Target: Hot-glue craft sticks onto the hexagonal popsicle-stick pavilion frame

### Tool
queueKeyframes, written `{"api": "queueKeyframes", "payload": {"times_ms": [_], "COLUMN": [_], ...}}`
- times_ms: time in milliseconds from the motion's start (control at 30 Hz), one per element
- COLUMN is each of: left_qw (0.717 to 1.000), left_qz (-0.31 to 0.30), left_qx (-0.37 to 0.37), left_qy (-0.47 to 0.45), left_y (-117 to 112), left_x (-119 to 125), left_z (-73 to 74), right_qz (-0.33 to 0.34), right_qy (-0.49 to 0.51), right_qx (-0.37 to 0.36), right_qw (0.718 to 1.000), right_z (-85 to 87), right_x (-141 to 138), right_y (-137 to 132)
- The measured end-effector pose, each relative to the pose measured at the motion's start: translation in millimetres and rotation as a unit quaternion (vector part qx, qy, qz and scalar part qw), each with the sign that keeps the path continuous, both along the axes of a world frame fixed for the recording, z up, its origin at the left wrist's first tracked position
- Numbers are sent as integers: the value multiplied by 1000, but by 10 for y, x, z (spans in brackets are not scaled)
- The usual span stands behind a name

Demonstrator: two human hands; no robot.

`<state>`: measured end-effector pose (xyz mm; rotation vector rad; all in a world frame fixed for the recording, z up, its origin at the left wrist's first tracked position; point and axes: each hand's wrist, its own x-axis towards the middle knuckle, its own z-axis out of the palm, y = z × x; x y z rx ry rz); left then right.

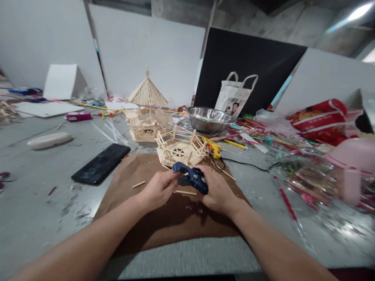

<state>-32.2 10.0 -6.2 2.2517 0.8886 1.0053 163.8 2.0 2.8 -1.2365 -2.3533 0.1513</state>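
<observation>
One blue cutter [191, 177] is held over the brown paper [175, 222], clasped by the right hand [218, 191] and pinched at its tip by the left hand [158, 189]. Two stick models stand at twelve o'clock: a fence ring [180, 148] close by and a roofed pavilion [146, 113] behind it. One phone [101, 164] lies at ten o'clock, and one steel bowl [209, 119] at one o'clock.

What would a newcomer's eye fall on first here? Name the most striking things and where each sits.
Dead centre, over the brown paper, the right hand grips a blue-handled tool while the left hand touches its front end. Just behind stand a low stick-built railing frame and, farther back, a roofed stick pavilion. A steel bowl shines to their right, and a black phone lies left of the paper.
</observation>
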Motion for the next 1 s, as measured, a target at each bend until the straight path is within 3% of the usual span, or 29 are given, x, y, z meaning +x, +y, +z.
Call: {"api": "queueKeyframes", "payload": {"times_ms": [267, 633, 800, 1000], "left_qw": [985, 966, 982, 999], "left_qz": [42, 46, 46, -36], "left_qx": [158, 249, 180, -6], "left_qy": [61, 52, 30, -30], "left_y": [58, 116, 127, 22], "left_x": [-56, -46, -46, -12], "left_z": [-58, -15, -65, 67], "right_qz": [48, 72, 81, 75], "right_qy": [7, 3, 10, 14], "right_qx": [15, -31, -39, -61], "right_qw": [999, 997, 996, 995], "right_z": [7, 43, 29, 36], "right_x": [4, 10, 19, 38], "right_y": [49, 72, 87, 78]}}
